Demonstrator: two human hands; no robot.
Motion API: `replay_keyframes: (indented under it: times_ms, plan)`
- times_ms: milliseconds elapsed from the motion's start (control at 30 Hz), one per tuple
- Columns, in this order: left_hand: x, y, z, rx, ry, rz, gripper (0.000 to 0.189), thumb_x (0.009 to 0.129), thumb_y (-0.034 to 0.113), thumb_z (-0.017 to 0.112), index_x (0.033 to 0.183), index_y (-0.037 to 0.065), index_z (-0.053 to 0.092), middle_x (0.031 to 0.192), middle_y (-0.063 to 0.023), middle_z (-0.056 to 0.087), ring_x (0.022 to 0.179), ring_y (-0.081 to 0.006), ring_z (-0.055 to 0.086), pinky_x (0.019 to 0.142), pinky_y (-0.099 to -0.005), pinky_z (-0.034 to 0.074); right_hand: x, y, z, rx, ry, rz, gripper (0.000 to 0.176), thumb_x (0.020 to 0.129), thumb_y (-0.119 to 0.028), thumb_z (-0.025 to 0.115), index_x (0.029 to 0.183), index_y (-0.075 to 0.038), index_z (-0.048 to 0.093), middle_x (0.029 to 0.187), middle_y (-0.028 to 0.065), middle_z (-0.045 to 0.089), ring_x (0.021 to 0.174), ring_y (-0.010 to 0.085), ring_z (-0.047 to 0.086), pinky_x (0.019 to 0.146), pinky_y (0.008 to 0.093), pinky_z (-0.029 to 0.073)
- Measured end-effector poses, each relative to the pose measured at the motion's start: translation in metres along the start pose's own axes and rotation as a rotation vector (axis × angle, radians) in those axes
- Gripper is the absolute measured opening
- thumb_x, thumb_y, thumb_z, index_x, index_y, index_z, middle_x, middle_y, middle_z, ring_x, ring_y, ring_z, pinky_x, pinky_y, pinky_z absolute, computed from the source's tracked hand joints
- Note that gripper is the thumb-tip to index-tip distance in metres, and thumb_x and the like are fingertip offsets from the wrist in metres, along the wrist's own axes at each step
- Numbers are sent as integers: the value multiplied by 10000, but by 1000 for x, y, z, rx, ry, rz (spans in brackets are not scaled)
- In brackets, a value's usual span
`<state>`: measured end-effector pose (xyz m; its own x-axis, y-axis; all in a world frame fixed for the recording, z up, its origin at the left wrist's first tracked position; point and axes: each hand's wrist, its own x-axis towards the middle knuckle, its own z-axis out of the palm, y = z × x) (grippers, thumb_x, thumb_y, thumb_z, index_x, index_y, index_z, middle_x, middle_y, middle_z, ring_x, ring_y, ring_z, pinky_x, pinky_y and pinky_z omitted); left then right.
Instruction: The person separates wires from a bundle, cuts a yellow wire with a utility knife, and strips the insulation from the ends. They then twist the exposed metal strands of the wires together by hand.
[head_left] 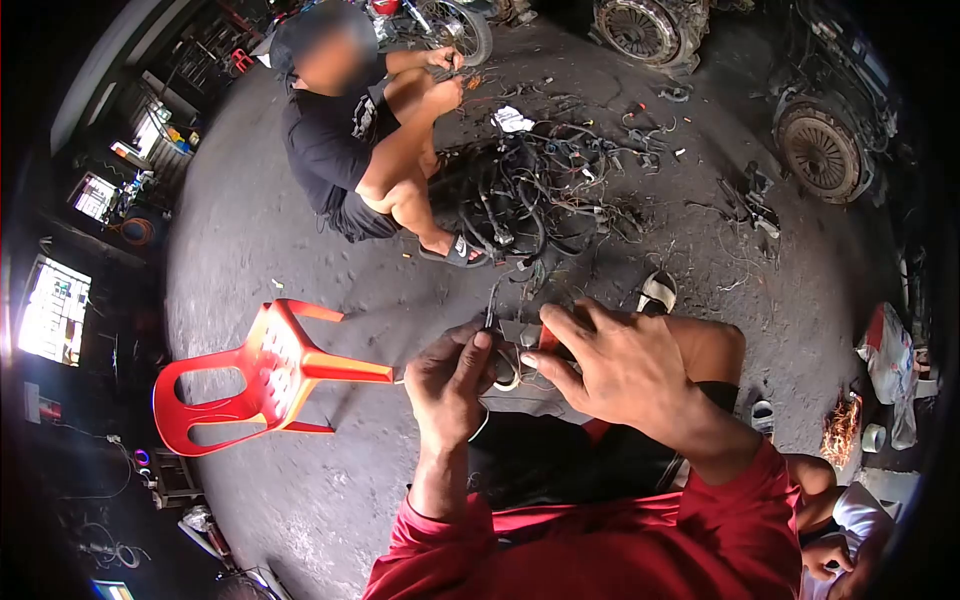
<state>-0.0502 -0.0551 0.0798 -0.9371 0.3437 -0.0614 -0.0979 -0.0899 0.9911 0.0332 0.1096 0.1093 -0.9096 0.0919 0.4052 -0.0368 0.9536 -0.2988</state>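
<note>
Low in the middle of the head view, my left hand (449, 385) pinches a dark wire (492, 302) between thumb and fingers, its end pointing up. Just to the right, my right hand (620, 365) is closed around a tool with a red-orange handle (547, 338) and a flat grey blade (517, 332). The blade lies close beside the wire; whether they touch is unclear. Beyond my hands a large tangle of dark wiring harness (530, 190) lies on the floor.
A person (340, 150) squats beyond the harness, holding something small. A red plastic chair (285, 365) stands left. Clutch parts (820, 155) are at the upper right. Another person (850, 520) is at the lower right, near plastic bags (888, 350) and copper wire (841, 430).
</note>
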Motion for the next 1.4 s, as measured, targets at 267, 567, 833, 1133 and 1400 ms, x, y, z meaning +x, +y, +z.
replay_keyframes:
  times_ms: [267, 567, 833, 1133, 1400]
  plan:
    - [-2, -4, 1, 55, 0, 55, 139, 896, 101, 613, 917, -25, 667, 616, 8, 539, 499, -46, 434, 461, -189, 324, 7, -1, -4, -31, -79, 0, 299, 871, -438, 556, 930, -145, 555, 723, 74, 579, 506, 258, 620, 422, 381, 501]
    - [0, -11, 0, 250, 55, 167, 159, 858, 78, 665, 969, -34, 678, 655, -11, 605, 562, -38, 505, 510, -192, 393, 5, 0, -1, -75, -72, 16, 315, 884, -449, 536, 946, -143, 571, 745, 77, 587, 490, 260, 618, 421, 377, 503]
    - [2, -17, -2, 561, 88, 423, 188, 785, 58, 709, 958, -13, 696, 702, -136, 673, 596, -151, 658, 560, -232, 467, 6, 1, 1, -126, -96, 60, 321, 852, -453, 580, 1017, -178, 581, 834, 56, 596, 512, 259, 612, 443, 368, 495]
    - [-8, -7, -6, 664, 28, 488, 149, 733, -28, 654, 862, 24, 708, 672, -110, 646, 557, -234, 620, 572, -318, 452, 15, 28, 24, -155, -76, 95, 359, 913, -445, 484, 1028, -118, 577, 730, 118, 631, 544, 302, 637, 468, 428, 508]
    - [7, -5, -20, -58, -80, -10, 166, 907, 108, 569, 959, -35, 636, 680, 4, 552, 541, -41, 415, 511, -197, 333, 27, 53, -11, 198, -233, 103, 385, 865, -457, 574, 990, -97, 524, 670, 149, 609, 668, 366, 628, 625, 469, 498]
